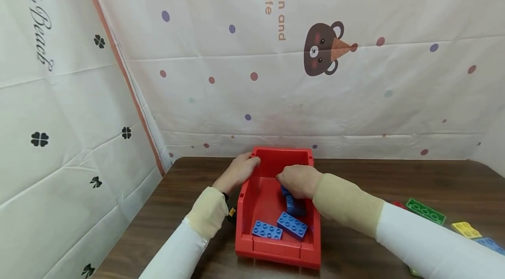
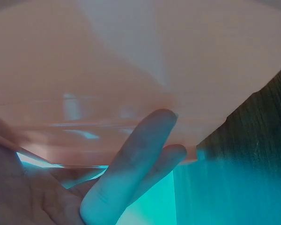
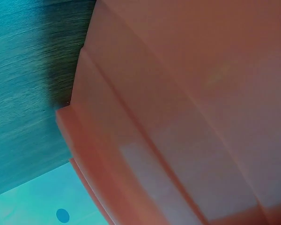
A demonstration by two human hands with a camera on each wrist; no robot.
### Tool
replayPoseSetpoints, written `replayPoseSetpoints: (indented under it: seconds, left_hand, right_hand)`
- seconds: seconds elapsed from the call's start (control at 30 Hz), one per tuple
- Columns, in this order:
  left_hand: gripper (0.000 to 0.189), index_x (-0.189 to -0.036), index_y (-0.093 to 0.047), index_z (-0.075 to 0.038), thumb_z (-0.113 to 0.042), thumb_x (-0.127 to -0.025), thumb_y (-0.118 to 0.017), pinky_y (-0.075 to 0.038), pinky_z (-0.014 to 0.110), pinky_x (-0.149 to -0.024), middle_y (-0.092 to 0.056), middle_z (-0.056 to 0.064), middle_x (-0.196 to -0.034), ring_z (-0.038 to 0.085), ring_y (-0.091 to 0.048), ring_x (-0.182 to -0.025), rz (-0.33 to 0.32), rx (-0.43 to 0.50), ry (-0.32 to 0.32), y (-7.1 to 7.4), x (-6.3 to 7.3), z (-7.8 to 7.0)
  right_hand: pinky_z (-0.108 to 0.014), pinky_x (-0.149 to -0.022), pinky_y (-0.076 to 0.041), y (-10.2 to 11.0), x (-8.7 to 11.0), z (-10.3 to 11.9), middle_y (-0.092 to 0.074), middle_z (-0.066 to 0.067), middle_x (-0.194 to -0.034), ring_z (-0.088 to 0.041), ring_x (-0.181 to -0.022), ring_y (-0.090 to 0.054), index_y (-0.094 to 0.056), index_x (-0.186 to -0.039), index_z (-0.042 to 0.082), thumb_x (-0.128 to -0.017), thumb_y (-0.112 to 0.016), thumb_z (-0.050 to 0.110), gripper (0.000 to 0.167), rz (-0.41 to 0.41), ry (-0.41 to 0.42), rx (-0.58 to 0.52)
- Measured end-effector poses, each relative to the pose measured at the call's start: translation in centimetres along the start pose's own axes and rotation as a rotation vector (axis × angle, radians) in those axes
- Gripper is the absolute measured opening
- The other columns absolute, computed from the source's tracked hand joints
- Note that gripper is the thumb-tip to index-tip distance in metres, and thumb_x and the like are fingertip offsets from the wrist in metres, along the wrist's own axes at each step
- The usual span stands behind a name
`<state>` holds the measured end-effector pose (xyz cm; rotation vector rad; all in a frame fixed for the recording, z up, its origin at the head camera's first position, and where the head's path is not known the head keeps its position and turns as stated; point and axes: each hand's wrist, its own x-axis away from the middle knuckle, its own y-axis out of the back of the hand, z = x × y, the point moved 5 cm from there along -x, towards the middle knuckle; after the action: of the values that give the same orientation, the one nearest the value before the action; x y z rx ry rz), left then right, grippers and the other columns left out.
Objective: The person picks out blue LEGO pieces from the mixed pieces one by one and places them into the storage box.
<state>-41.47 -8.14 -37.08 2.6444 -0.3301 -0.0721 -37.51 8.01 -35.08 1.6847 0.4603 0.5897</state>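
Note:
A red open-fronted bin [image 1: 262, 191] stands on the table, its wall large in the left wrist view [image 2: 215, 56] and right wrist view [image 3: 196, 108]. My left hand [image 1: 240, 170] grips its left rim, thumb on top and fingers [image 2: 136, 159] along the outer wall. Inside the bin my right hand [image 1: 298, 181], fingers curled, holds a blue toy brick [image 1: 285, 191], mostly hidden beneath the hand. Touching or just below that is a blue curved brick [image 1: 295, 206]. Two blue studded bricks, one flat [image 1: 267, 230] and one taller [image 1: 292, 225], lie toward the bin's front.
On the dark wooden table [image 1: 343, 248], a green brick [image 1: 426, 211], a yellow brick [image 1: 466, 229] and a light-blue brick [image 1: 490, 245] lie right, partly behind my right sleeve. A red piece [image 1: 400, 204] shows beside the green one. A printed cloth [image 1: 221, 104] hangs behind the table.

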Motion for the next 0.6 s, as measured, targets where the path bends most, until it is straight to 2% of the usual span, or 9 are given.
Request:
replayPoseSetpoints:
  seconds: [0.27, 0.6]
  left_hand:
    - [0.034, -0.126, -0.06, -0.002, -0.025, -0.106, -0.046, -0.064, 0.038, -0.069, -0.07, 0.024, -0.112, 0.041, -0.074, -0.089, 0.003, 0.014, 0.002, -0.15, -0.06, -0.06]
    - [0.035, -0.125, -0.061, 0.001, -0.023, -0.106, -0.043, -0.064, 0.037, -0.068, -0.069, 0.026, -0.107, 0.036, -0.074, -0.081, -0.006, -0.001, -0.003, 0.15, 0.05, -0.19]
  right_hand:
    - [-0.041, -0.085, -0.063, -0.06, 0.18, -0.16, -0.065, -0.002, -0.076, -0.018, -0.074, -0.068, -0.068, -0.096, 0.014, -0.088, -0.087, 0.014, 0.021, 0.025, -0.001, 0.058]
    - [-0.039, -0.083, -0.063, 0.07, -0.04, 0.22, -0.064, -0.001, -0.072, -0.017, -0.069, -0.067, -0.069, -0.093, 0.013, -0.09, -0.085, 0.014, 0.017, 0.03, 0.003, 0.061]
